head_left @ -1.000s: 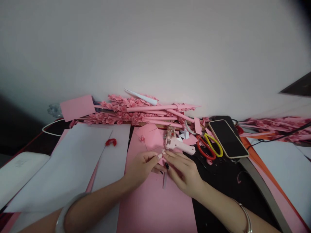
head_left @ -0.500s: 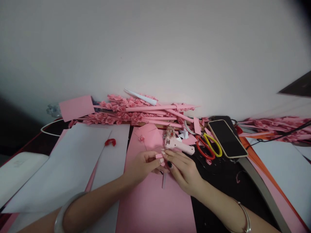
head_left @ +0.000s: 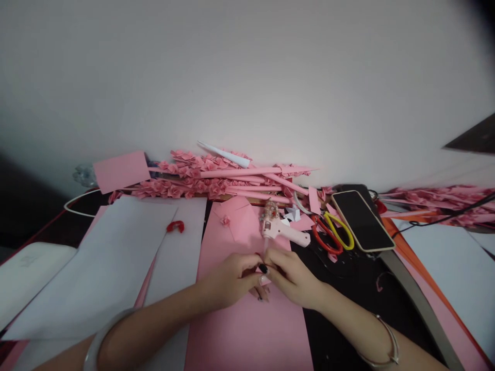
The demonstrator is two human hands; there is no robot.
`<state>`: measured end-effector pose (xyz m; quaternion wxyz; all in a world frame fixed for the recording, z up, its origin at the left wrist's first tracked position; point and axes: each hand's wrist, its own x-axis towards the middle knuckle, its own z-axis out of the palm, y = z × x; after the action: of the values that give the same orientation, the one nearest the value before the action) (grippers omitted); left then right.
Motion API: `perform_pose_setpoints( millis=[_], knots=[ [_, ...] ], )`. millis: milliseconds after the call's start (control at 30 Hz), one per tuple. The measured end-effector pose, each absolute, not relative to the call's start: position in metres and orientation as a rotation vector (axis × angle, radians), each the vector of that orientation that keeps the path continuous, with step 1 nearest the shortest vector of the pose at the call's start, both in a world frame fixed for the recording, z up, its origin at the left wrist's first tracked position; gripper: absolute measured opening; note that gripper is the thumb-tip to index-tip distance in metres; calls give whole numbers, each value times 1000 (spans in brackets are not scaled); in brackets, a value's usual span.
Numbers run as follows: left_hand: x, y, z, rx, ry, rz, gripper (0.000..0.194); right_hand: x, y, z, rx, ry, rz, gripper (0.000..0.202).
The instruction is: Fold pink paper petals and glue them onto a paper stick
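Both hands meet over a long pink sheet (head_left: 251, 330). My left hand (head_left: 235, 281) pinches a small pink paper piece (head_left: 265, 280), which is mostly covered by the fingers. Against the same piece, the fingertips of my right hand (head_left: 292, 275) are pressed together. Just beyond the hands lies a pale pink glue gun (head_left: 286, 230), its clear stick end pointing toward me. A folded pink paper (head_left: 242, 219) and a tiny pink paper flower (head_left: 225, 220) rest at the far end of the sheet.
Pink paper flowers (head_left: 185, 188) and rolled stems line the wall. Red-handled scissors (head_left: 327, 234), yellow-handled scissors (head_left: 339, 232) and a phone (head_left: 363, 220) lie at the right. White sheets (head_left: 96, 268), a red curved item (head_left: 175, 226) and a white box (head_left: 33, 278) are at the left.
Both hands have moved slightly toward me, and their fingers have closed further over the small pink piece. The glue gun's stick end now shows in front of them.
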<state>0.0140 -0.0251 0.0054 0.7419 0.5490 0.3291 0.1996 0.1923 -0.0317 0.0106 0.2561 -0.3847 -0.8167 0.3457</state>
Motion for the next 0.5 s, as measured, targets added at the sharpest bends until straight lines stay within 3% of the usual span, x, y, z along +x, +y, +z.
perform_pose_setpoints(
  millis=[333, 500],
  knots=[
    [14, -20, 1, 1158, 707, 500, 16, 194, -34, 8, -1051, -1985, 960, 35],
    [13, -21, 6, 1161, 743, 509, 20, 191, -35, 12, -1089, -1884, 886, 12]
  ],
)
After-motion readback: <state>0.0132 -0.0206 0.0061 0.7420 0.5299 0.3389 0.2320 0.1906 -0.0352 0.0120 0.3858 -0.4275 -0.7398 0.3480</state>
